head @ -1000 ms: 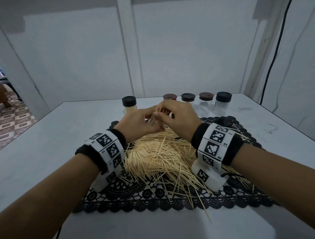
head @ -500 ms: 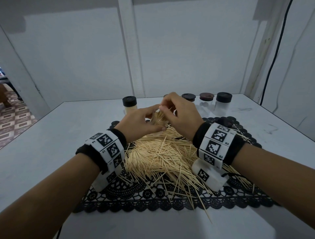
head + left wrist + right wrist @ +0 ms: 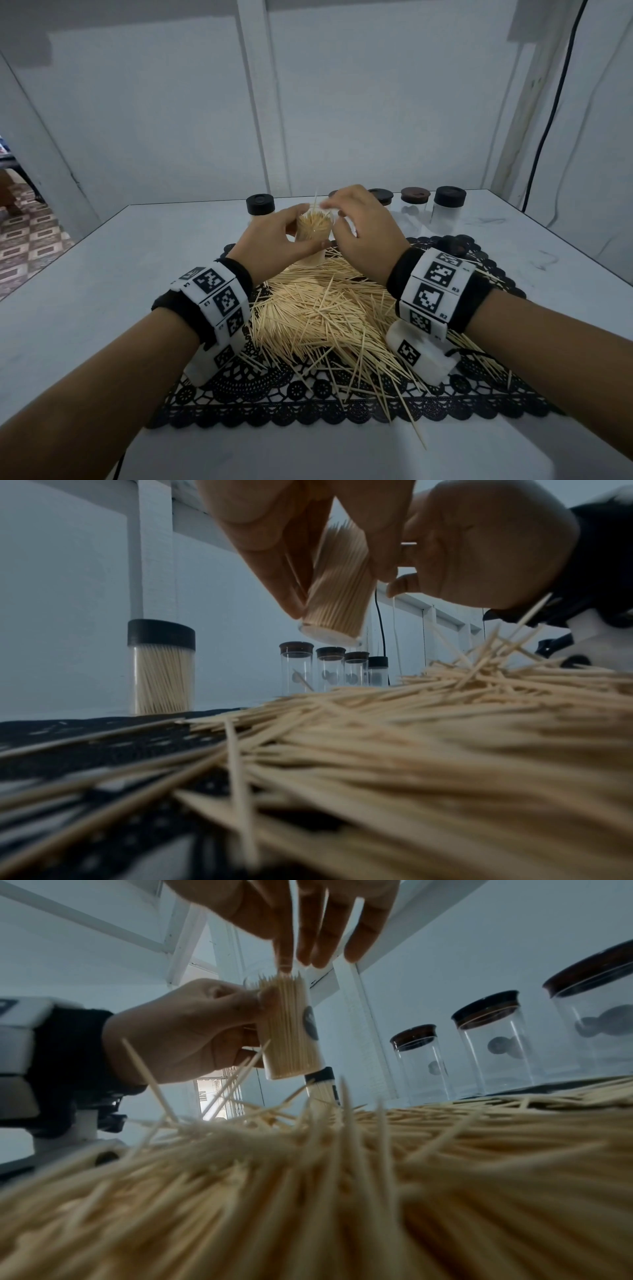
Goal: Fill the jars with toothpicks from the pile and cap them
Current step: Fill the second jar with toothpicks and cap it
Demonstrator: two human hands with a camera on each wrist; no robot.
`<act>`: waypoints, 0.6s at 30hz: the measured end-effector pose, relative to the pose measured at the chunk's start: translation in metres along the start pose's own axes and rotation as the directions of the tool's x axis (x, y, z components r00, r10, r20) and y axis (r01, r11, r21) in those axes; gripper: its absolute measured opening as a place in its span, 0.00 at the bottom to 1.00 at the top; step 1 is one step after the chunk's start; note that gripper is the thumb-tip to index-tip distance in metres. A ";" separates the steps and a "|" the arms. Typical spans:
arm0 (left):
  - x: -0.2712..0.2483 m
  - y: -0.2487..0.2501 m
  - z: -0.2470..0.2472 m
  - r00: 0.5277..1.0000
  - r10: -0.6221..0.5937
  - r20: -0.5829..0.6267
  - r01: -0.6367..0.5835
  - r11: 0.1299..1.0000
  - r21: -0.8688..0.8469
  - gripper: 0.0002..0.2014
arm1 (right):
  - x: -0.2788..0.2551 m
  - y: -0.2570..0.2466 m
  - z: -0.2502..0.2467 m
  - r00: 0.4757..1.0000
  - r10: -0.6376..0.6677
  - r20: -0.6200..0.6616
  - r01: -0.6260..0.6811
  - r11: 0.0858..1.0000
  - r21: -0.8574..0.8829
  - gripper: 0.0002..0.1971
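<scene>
One clear cylindrical jar packed with pale wooden toothpicks (image 3: 313, 226) is in the air above the far edge of the pile, tilted a little, its mouth uncapped. The left hand (image 3: 270, 240) has its grip wrapped round the jar's wall, thumb on the near side and fingers behind. The right hand (image 3: 363, 233) hovers over the mouth with its fingers (image 3: 318, 934) straight and loose, the tips just above or touching the toothpick points; one toothpick (image 3: 315, 197) stands up beside those tips, and whether it is pinched I cannot tell.

By the look of it the filling of this jar is nearly over: the sticks stand tight and upright, their points level with the rim. The next move likely calls for seating any stray stick, then fetching a cap, which needs the points below the rim so that the lid sits flat.

Under the hands the loose pile of toothpicks (image 3: 318, 308) spreads over a black lace placemat (image 3: 274, 401) on the white desk (image 3: 85, 274). Far left stands a full jar with a black cap (image 3: 161, 669). Far right, a row of four capped clear jars (image 3: 330, 669) holds no toothpicks apart from one lone stick in the leftmost; small dark marks show on them.
</scene>
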State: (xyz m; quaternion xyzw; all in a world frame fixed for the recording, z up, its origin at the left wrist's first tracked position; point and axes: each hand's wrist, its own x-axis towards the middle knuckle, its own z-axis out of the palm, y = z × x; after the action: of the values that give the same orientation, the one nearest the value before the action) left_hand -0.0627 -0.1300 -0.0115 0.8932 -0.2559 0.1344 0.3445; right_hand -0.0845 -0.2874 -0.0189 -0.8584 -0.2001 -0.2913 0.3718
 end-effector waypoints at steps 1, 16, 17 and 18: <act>0.000 0.000 0.000 1.000 0.006 -0.001 -0.006 1.000 -0.001 0.24 | -0.001 0.000 0.002 0.999 -0.028 0.022 0.028 0.999 -0.021 0.24; -0.001 0.000 0.001 1.000 0.023 -0.015 -0.024 1.000 -0.020 0.20 | -0.004 0.006 0.006 0.995 -0.079 0.067 0.088 0.988 -0.131 0.25; -0.001 0.001 0.000 1.000 0.018 -0.012 -0.018 1.000 -0.020 0.21 | -0.003 0.005 0.006 0.997 -0.037 0.061 0.044 0.992 -0.116 0.25; -0.001 0.002 0.000 1.000 0.009 -0.004 -0.009 1.000 -0.018 0.23 | -0.003 0.005 0.006 0.999 0.000 0.053 0.005 0.996 -0.087 0.25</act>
State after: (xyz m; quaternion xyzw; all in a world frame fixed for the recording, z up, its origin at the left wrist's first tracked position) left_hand -0.0644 -0.1310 -0.0108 0.8887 -0.2605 0.1355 0.3523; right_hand -0.0814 -0.2867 -0.0265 -0.8810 -0.1981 -0.2774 0.3282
